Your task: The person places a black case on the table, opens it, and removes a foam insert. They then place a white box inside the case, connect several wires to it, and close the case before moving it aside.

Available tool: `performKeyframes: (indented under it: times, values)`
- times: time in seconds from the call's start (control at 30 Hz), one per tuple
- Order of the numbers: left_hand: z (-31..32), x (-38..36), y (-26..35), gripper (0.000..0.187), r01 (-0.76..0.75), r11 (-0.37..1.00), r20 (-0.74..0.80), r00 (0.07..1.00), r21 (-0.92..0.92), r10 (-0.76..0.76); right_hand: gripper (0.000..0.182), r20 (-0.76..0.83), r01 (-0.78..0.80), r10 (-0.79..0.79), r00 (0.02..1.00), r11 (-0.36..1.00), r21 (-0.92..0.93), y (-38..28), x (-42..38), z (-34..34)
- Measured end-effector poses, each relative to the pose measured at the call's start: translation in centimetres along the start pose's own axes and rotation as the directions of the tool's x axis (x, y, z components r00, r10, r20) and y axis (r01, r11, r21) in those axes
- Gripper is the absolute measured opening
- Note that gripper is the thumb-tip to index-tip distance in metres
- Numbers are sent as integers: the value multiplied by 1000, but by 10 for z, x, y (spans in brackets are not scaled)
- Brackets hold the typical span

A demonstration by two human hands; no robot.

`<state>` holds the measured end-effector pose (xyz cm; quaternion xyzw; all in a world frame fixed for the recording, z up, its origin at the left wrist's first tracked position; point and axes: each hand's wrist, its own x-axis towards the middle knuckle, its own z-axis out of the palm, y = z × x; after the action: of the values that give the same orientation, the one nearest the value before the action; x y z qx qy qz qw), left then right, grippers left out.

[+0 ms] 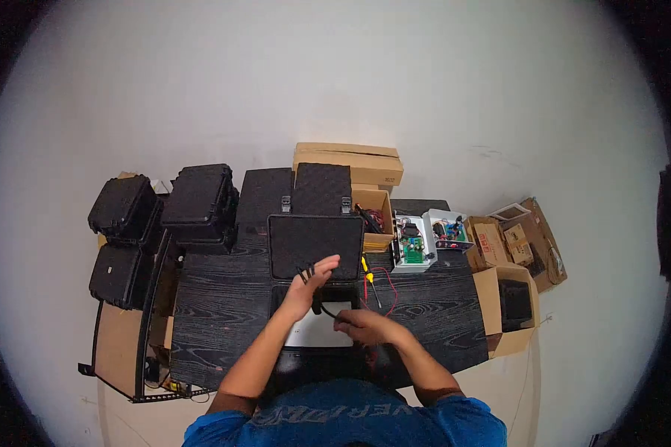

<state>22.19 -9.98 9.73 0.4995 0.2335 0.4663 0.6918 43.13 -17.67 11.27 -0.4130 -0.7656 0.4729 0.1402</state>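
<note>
My left hand (312,289) is raised over an opened black hard case (271,249), fingers stretched out to the upper right. A black cable (326,311) is looped round that hand and runs down to my right hand (365,326), whose fingers are closed on it. Below my hands, a white panel (317,331) lies inside the case. The case's lid stands up with dark foam lining showing. My left hand partly covers the lid, and the cable's ends are hidden.
Black cases (201,195) are stacked at the left. To the right, a yellow-handled screwdriver (369,277) lies beside a red wire (394,294). Behind it stand a cardboard box of leads (380,238) and an opened white housing with circuit boards (414,249). Cardboard boxes (492,298) flank the black table (216,298).
</note>
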Motion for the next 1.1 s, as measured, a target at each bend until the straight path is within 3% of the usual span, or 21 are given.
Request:
performKeyframes:
  times: [0.03,0.07,0.1,0.13,0.2,0.23,0.27,0.33,0.37,0.47,0.53,0.57,0.67,0.8,0.87,0.93,0.97,1.0,1.07,1.1]
  values:
    - [-5,-1,0,38,34,988,64,997,150,-44,23,-69,128,-135,988,987,-100,2,-4,-4]
    - [-9,-3,0,38,57,953,122,988,298,-97,23,-71,119,-128,989,986,-115,3,-9,-10]
    - [-10,-4,1,38,28,946,242,964,322,-111,22,-73,110,-120,990,985,-130,-8,-13,-23]
    - [-7,-4,5,39,190,858,194,929,478,-314,23,-77,101,-113,991,984,-144,-24,-17,-35]
    - [10,-9,25,40,450,533,6,760,717,-650,24,-145,54,-71,987,991,-119,-51,-24,-49]
    - [20,-14,33,40,437,626,84,774,646,-628,24,-181,65,-81,980,994,-93,-42,-22,-50]
    - [31,-19,42,52,427,707,162,783,563,-601,24,-218,77,-90,972,995,-69,-34,-19,-50]
    - [23,-21,12,55,540,838,439,734,86,-518,22,-279,110,-108,954,994,-9,-21,-13,-47]
    - [24,-22,8,54,529,849,493,736,8,-463,21,-293,96,-71,954,993,70,-10,-9,-43]
    - [14,-17,-18,46,356,924,568,736,138,-368,15,-267,32,53,962,952,303,35,-3,-32]
    - [26,-23,-14,44,346,872,484,730,347,-482,15,-181,-10,111,977,876,483,63,-6,-25]
    - [31,-26,-14,44,340,828,432,728,446,-532,16,-144,-18,99,985,879,477,78,-9,-21]
    - [21,-36,-66,42,286,853,540,675,438,-503,18,-63,-50,90,994,878,476,105,-22,-14]
    - [31,-47,-74,41,362,929,441,823,80,-358,19,-86,-89,152,985,863,497,106,-31,-11]
    - [32,-41,-76,45,149,989,358,925,-22,-131,21,-142,-71,159,977,872,483,100,-29,-6]
    - [35,-28,-57,47,91,982,229,972,-168,-51,22,-217,-31,146,965,888,458,78,-22,-3]
    - [34,-21,-44,46,138,952,155,983,-272,-98,20,-266,-31,77,961,984,173,98,-13,7]
    - [34,-16,-30,46,175,910,86,984,-376,-153,21,-227,-127,156,961,982,136,71,-10,5]
    - [33,-9,-7,42,87,961,-74,991,-261,-110,22,-155,-309,313,937,950,51,-4,-6,-5]
    - [31,-7,0,41,49,979,-153,985,-196,-80,24,-142,-229,224,964,973,-18,9,-2,3]
